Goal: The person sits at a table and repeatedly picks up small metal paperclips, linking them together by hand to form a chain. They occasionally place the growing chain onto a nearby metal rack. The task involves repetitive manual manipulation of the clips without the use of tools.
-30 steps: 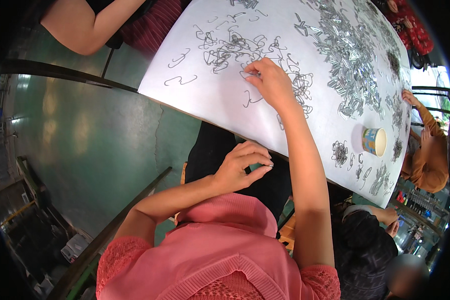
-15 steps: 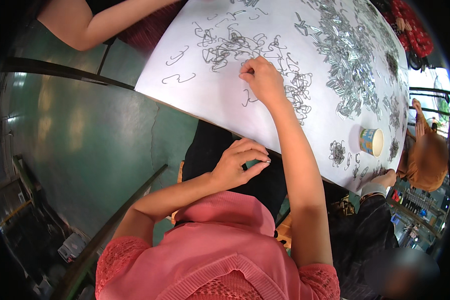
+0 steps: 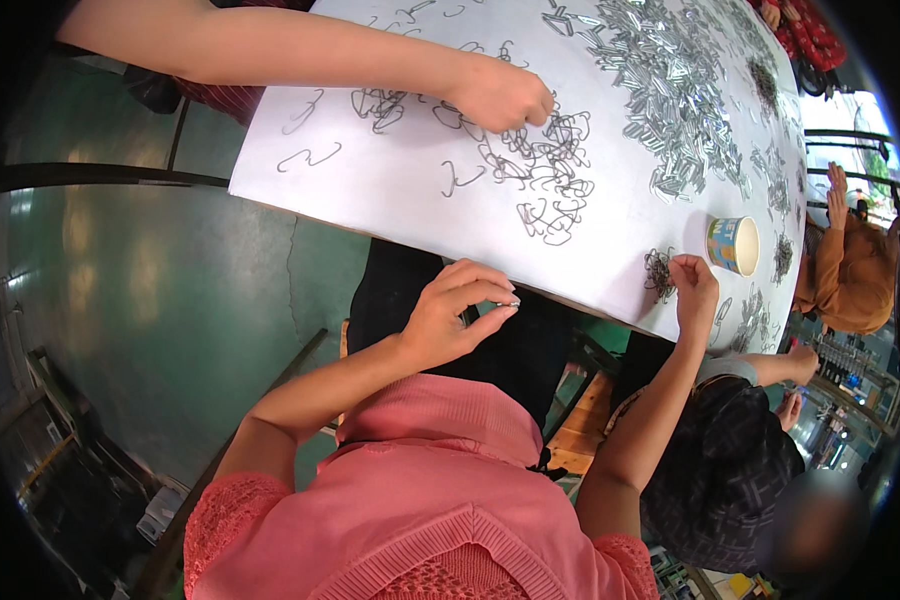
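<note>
My left hand (image 3: 457, 312) hangs off the worktop (image 3: 610, 250) edge, thumb and fingers pinching what looks like one small metal clip (image 3: 508, 301). My right hand (image 3: 692, 283), half a second ago over the central wire tangle (image 3: 540, 175), now pinches at a small dark clip cluster (image 3: 658, 272) beside the paper cup (image 3: 733, 245); picking has moved nearer. Another person's hand (image 3: 500, 92) now covers that tangle. Green floor (image 3: 150, 280) lies below.

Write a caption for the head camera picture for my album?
Left hand pinches a small silver metal clip; right hand reaches a dark wire-piece pile on the white table.
</note>
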A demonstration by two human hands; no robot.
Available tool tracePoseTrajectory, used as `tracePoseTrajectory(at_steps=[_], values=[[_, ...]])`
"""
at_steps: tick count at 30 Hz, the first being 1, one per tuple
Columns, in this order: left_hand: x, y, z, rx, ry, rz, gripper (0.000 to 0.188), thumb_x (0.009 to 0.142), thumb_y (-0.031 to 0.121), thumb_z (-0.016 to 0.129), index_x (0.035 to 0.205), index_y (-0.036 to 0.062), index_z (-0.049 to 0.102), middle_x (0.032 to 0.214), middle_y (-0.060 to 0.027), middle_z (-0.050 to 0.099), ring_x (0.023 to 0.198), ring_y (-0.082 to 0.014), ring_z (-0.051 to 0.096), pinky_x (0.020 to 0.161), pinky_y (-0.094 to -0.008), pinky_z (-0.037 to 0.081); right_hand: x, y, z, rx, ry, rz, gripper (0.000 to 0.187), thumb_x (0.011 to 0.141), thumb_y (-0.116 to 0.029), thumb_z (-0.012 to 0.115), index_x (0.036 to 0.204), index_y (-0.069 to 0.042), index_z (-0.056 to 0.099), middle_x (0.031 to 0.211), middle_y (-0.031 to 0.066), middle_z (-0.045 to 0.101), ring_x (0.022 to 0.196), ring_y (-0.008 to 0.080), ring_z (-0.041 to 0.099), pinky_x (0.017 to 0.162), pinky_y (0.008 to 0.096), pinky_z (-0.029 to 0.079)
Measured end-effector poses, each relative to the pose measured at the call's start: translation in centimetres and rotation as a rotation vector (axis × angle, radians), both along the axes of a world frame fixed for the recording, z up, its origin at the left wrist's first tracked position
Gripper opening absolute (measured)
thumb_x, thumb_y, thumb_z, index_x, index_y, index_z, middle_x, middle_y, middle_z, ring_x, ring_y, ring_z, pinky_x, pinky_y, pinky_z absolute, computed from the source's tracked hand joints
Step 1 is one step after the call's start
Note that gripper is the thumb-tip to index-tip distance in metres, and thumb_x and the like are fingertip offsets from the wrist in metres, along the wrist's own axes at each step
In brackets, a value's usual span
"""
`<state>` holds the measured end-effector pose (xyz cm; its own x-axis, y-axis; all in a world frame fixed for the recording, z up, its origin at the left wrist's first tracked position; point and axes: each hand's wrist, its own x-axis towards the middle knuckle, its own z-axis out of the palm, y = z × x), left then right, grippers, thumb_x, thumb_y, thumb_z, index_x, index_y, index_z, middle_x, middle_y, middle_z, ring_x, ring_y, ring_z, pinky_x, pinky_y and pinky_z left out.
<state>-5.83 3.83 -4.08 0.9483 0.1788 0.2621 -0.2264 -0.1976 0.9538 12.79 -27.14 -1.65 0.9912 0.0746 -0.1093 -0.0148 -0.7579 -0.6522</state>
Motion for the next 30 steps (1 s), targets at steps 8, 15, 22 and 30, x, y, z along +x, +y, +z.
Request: tracePoseTrajectory(at_steps=[8,15,22,30], values=[[0.0,0.2,-0.2,0.016,0.017,-0.005,0.014,0.074,0.003,0.073,0.088,0.0052,0.068,0.093,-0.0049,0.064,0.085,-0.0206,0.06,0.075,-0.0305,0.048,-0.7,3.3,0.9,-0.243,-0.295,0.031,0.016,0.084,-0.009,0.065,0.099,-0.004,0.067,0.095,0.0092,0.066,0.079,0.0201,0.062,0.068,0.031,0.048],[-0.1,0.3,-0.1,0.013,0.013,0.006,0.015,0.074,0.003,0.073,0.088,0.0052,0.069,0.094,-0.0055,0.064,0.085,-0.021,0.06,0.074,-0.0307,0.048,-0.9,17.1,1.0,0.08,-0.229,0.383,0.018,0.081,-0.008,0.066,0.099,-0.007,0.066,0.095,0.0106,0.062,0.082,0.0266,0.062,0.073,0.0369,0.05],[-0.2,0.7,0.2,-0.001,-0.002,0.028,0.016,0.073,0.002,0.073,0.088,0.0055,0.069,0.093,-0.0052,0.064,0.085,-0.021,0.06,0.073,-0.0309,0.048,-2.2,25.2,-1.3,-0.02,-0.579,0.61,0.015,0.081,-0.009,0.064,0.097,-0.007,0.067,0.097,0.0069,0.062,0.099,0.0281,0.057,0.089,0.0389,0.044],[-0.2,1.1,-0.5,-0.026,-0.007,0.004,0.015,0.074,0.002,0.074,0.088,0.004,0.069,0.095,-0.0069,0.064,0.085,-0.0211,0.06,0.074,-0.0309,0.049,-1.2,22.8,-1.3,-0.226,-0.491,0.547,0.019,0.078,-0.006,0.065,0.097,-0.008,0.066,0.094,0.005,0.06,0.093,0.0242,0.056,0.082,0.0413,0.042]])
